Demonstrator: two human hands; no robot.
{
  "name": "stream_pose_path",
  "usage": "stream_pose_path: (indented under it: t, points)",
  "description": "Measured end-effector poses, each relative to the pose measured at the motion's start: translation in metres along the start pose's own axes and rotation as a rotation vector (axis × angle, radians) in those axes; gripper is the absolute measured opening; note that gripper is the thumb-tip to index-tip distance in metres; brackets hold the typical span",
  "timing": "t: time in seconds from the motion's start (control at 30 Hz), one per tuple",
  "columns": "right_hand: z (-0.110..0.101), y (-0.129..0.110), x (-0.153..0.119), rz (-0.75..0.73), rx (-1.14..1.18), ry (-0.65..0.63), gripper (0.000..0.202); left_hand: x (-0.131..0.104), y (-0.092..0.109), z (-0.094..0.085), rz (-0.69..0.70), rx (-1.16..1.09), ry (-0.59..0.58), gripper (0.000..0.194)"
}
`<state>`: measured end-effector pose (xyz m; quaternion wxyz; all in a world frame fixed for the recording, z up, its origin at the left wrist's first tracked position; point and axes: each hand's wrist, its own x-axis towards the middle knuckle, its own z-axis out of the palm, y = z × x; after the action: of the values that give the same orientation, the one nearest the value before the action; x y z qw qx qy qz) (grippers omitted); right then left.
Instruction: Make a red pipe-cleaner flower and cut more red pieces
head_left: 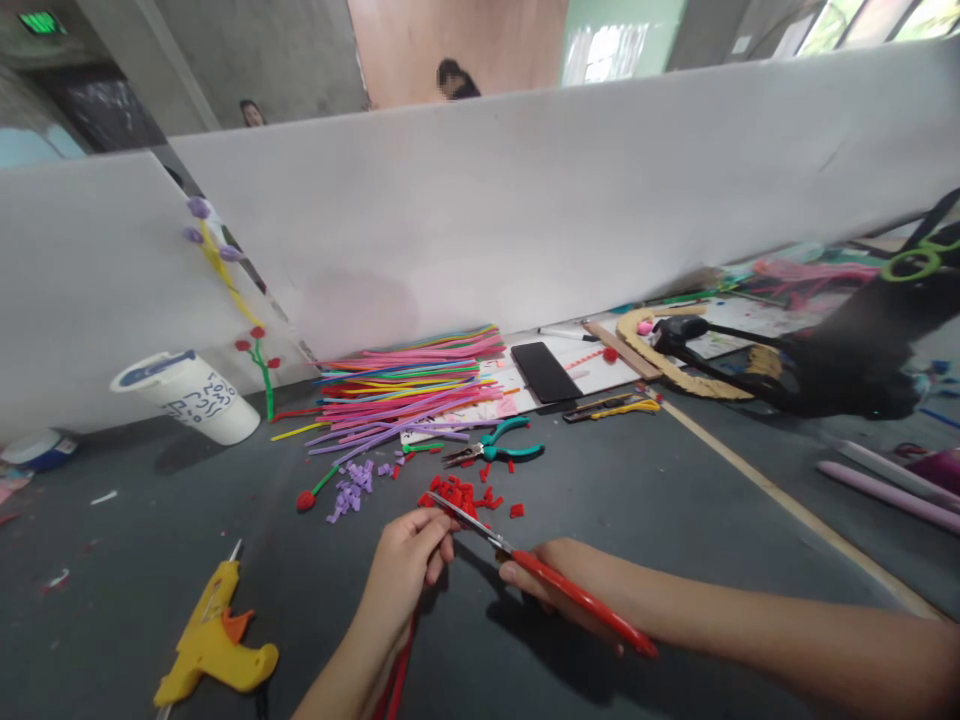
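Observation:
My right hand [559, 575] grips red-handled scissors [577, 592], whose blades point up and left. Their tips reach my left hand [416, 550], which is pinched closed at the blades. Red pipe cleaners [397, 675] trail down from the left hand toward the bottom edge; their ends at the fingers are mostly hidden. Just beyond both hands lies a pile of short red cut pieces [457, 493]. Left of it is a heap of short purple pieces [351, 490], near a green stem with a red tip [305, 500].
A bundle of coloured pipe cleaners [412, 385] lies behind, by teal pliers [517, 453], a utility knife [611, 407] and a black phone [544, 372]. A yellow glue gun [214, 635] and a white cup [214, 405] are left. A black stand [840, 350] is right. A white partition [525, 200] runs behind.

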<state>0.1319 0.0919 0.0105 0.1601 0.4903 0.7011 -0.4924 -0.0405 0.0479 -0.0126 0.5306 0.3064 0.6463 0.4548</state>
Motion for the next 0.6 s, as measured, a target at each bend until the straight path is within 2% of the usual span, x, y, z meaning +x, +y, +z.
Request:
stream_pose_path:
  t: [0.1,0.2,0.27,0.4,0.6]
  points:
    - [-0.003,-0.005,0.002,0.09,0.047,-0.049,0.05,0.005,-0.006,-0.001,-0.054,-0.015,-0.036,0.025]
    - [-0.007,-0.004,0.004,0.1,0.102,-0.092,0.049,0.005,-0.013,-0.003,-0.109,-0.021,-0.071,0.023]
    - [-0.012,-0.003,0.003,0.055,0.161,-0.078,0.044,0.002,-0.017,-0.003,-0.132,-0.017,-0.096,0.024]
    - [-0.019,-0.009,0.002,-0.101,0.19,0.041,0.026,-0.008,-0.02,0.003,-0.14,0.004,-0.185,0.031]
    - [-0.003,-0.019,0.01,-0.232,0.157,0.128,0.012,-0.023,-0.015,0.014,-0.09,0.054,-0.261,0.032]
